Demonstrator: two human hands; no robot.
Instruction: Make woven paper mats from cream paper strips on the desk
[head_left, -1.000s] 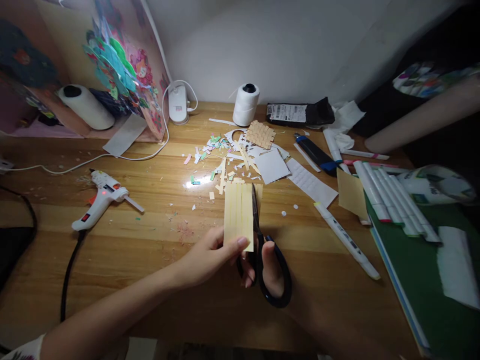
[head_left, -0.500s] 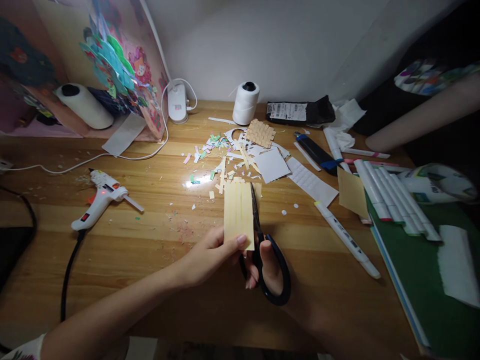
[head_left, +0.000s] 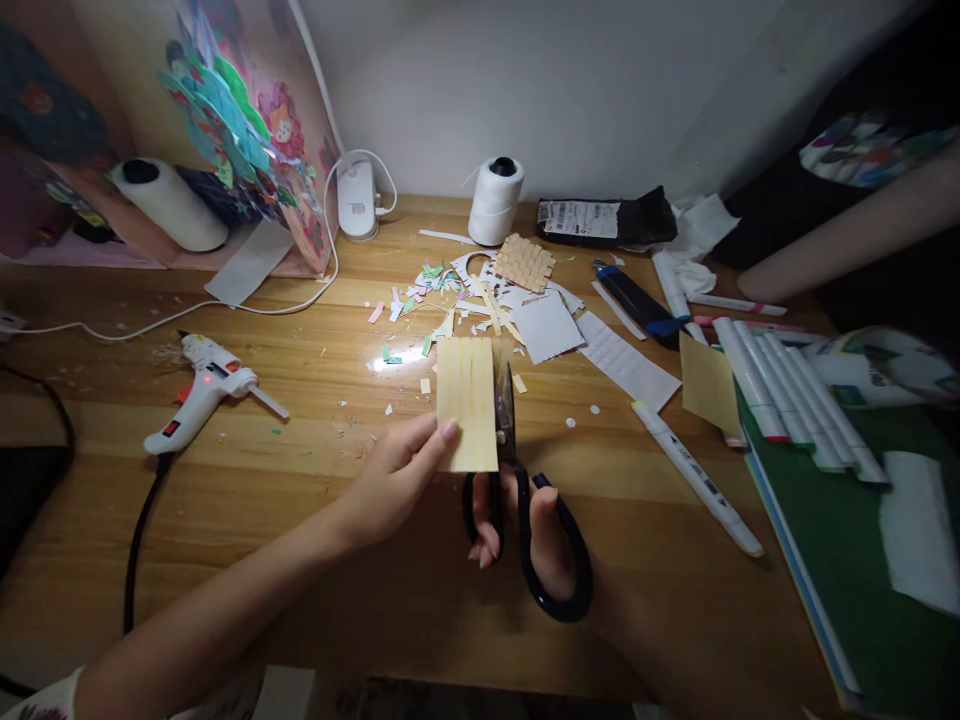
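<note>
Yellow card (head_left: 465, 405) slides left of the scissors (head_left: 507, 440).
The left hand (head_left: 409, 455) now pinches the card's near left edge, above the table (head_left: 360, 620) and nearer than the scraps (head_left: 439, 285); the right hand (head_left: 551, 545) grips the scissors' handles. The card has shifted left and far, with a blurred sliver (head_left: 502, 362) beside its right edge, so that cut seems finished, or nearly.

Head-worn view, forward and down across desk (head_left: 315, 400)
</note>
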